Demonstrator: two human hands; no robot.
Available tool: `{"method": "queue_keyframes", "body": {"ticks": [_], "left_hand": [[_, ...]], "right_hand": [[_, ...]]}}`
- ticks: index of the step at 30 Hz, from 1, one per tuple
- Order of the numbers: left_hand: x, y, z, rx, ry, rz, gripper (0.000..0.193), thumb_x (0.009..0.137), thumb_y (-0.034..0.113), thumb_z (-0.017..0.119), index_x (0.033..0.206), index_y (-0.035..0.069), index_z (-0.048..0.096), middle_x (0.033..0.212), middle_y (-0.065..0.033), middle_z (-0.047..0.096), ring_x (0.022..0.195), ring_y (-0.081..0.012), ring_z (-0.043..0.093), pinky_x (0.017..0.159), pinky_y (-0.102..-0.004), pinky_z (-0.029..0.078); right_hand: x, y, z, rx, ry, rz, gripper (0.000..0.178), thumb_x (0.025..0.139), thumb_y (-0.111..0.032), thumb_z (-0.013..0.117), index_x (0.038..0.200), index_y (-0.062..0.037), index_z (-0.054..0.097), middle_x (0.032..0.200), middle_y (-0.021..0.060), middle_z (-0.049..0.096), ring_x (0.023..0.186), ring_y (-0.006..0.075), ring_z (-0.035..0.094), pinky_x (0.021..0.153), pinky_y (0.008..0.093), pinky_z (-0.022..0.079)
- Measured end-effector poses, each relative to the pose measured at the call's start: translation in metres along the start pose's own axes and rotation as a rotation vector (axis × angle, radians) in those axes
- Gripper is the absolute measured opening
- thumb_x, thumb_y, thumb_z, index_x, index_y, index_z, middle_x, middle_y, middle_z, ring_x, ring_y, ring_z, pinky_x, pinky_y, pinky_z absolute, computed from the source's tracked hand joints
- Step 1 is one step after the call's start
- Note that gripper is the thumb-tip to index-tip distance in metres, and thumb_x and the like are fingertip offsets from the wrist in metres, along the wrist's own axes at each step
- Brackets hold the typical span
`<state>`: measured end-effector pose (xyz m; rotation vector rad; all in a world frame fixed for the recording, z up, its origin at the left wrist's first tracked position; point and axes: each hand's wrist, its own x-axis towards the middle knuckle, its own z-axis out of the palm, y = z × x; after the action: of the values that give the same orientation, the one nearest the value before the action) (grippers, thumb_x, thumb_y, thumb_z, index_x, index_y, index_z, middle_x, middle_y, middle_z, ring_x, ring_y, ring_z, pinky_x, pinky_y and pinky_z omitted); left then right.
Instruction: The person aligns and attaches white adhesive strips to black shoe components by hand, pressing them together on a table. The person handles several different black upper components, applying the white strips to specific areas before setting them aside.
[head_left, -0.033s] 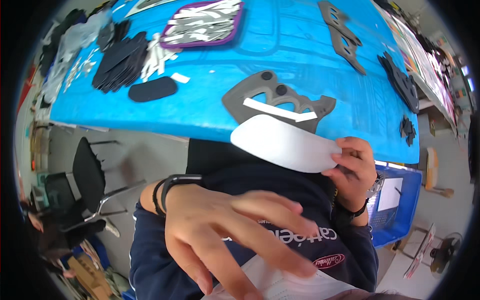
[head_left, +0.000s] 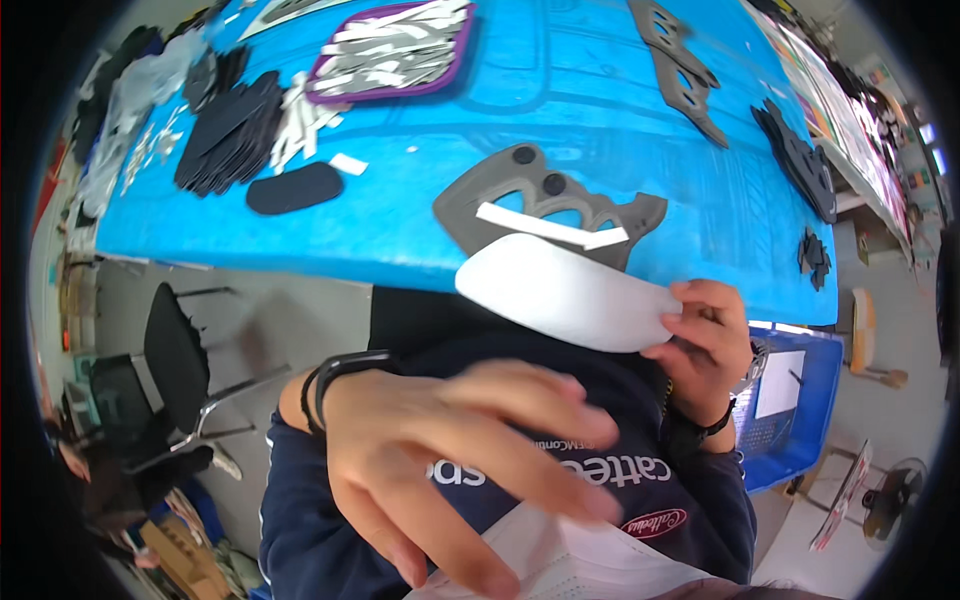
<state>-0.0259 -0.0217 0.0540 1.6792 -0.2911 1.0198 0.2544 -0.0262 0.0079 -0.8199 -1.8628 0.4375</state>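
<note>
My right hand (head_left: 708,335) pinches one end of a smooth white oval pad (head_left: 560,297), thumb and fingertips at its right end. The pad is held tilted in front of my body, its far edge overlapping the near side of a dark grey foam piece (head_left: 470,205) in the picture. That piece lies on the table with cut-out openings, two round black dots and white strips (head_left: 535,225) across it. My left hand (head_left: 450,460) hangs above my chest, close to the camera, with fingers apart and partly blurred. Nothing shows in it.
On the blue-covered table (head_left: 560,100) are a purple tray (head_left: 460,65) of white and grey strips, a stack of black pads (head_left: 230,135) and a single black oval pad (head_left: 295,190). More grey foam pieces (head_left: 680,75) lie at the right. A blue crate (head_left: 815,410) stands below.
The view has shifted slightly, so the table things sit a little further left. My left hand's fingers have moved slightly; the right hand keeps its hold on the white oval pad.
</note>
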Motion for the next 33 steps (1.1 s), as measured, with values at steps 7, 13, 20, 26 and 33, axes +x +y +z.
{"method": "queue_keyframes", "body": {"ticks": [7,13,20,26,33], "left_hand": [[-0.013,-0.038,-0.053,1.060,0.331,-0.371,0.039,0.059,0.019,0.086,0.094,0.009,0.071,0.118,-0.0172,0.058,0.101,-0.0305,0.061,0.081,-0.0352,0.050],[-0.027,-0.061,-0.079,1.010,0.217,-0.542,0.035,0.060,0.012,0.084,0.092,0.008,0.072,0.102,-0.0105,0.065,0.080,-0.0248,0.065,0.067,-0.0319,0.051],[-0.026,-0.063,-0.089,0.992,0.204,-0.694,0.031,0.060,0.008,0.083,0.089,0.008,0.072,0.102,-0.0077,0.063,0.097,-0.0257,0.058,0.076,-0.0344,0.050],[-0.029,-0.072,-0.091,1.023,0.246,-0.709,0.033,0.056,0.007,0.083,0.086,0.007,0.071,0.102,-0.0113,0.063,0.085,-0.0272,0.061,0.073,-0.0362,0.049],[-0.027,-0.071,-0.092,1.035,0.212,-0.747,0.033,0.061,0.004,0.080,0.093,0.006,0.072,0.104,-0.0120,0.061,0.080,-0.0241,0.059,0.068,-0.0337,0.049]], "right_hand": [[0.012,0.029,-0.009,0.080,-0.023,0.007,0.033,0.063,-0.010,0.086,0.093,-0.0043,0.072,0.106,0.0135,0.061,0.087,0.0210,0.063,0.065,0.0263,0.054],[0.030,0.048,-0.011,-0.021,-0.185,0.094,0.034,0.060,-0.006,0.084,0.092,-0.0045,0.072,0.105,0.0138,0.063,0.081,0.0233,0.065,0.064,0.0288,0.053],[0.045,0.072,0.003,-0.076,-0.299,0.153,0.031,0.060,-0.005,0.081,0.089,-0.0026,0.071,0.104,0.0146,0.063,0.077,0.0241,0.064,0.062,0.0303,0.051],[0.044,0.076,0.009,-0.282,-0.377,0.085,0.031,0.064,-0.005,0.078,0.093,0.0000,0.069,0.106,0.0175,0.063,0.075,0.0226,0.062,0.061,0.0284,0.051],[0.045,0.080,0.011,-0.272,-0.390,0.050,0.030,0.067,-0.004,0.078,0.095,0.0003,0.069,0.110,0.0187,0.063,0.074,0.0204,0.060,0.060,0.0258,0.051]]}}
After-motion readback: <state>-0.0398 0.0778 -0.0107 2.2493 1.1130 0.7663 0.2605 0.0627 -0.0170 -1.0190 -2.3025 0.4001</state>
